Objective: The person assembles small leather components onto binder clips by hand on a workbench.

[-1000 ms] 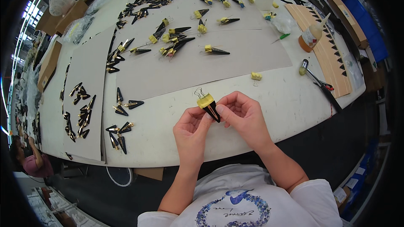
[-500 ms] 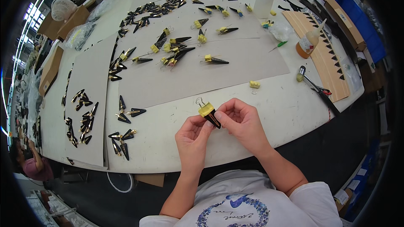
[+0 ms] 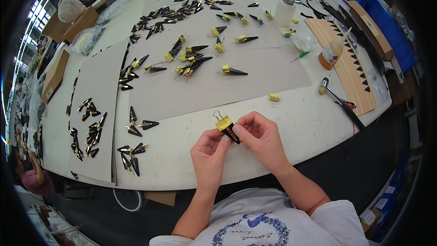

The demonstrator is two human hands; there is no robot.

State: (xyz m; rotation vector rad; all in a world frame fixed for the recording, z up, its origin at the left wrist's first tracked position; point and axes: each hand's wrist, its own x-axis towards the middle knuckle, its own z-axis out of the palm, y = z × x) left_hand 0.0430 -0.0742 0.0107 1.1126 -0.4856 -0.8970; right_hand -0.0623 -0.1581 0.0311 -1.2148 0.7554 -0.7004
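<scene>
Head view: left hand [image 3: 210,148] and right hand [image 3: 257,135] both pinching a glossy black pointed piece [image 3: 232,134], yellow binder clip [image 3: 223,122] attached.

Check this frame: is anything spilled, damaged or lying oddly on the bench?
Nothing stands out. Both hands, left hand and right hand, hold a black pointed piece clamped by a yellow binder clip. One spare yellow clip lies alone on the table. No spill shows.

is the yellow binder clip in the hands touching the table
Apart. In the head view the yellow binder clip sits pinched on a black pointed piece held by the left hand and right hand, above the table.
</scene>
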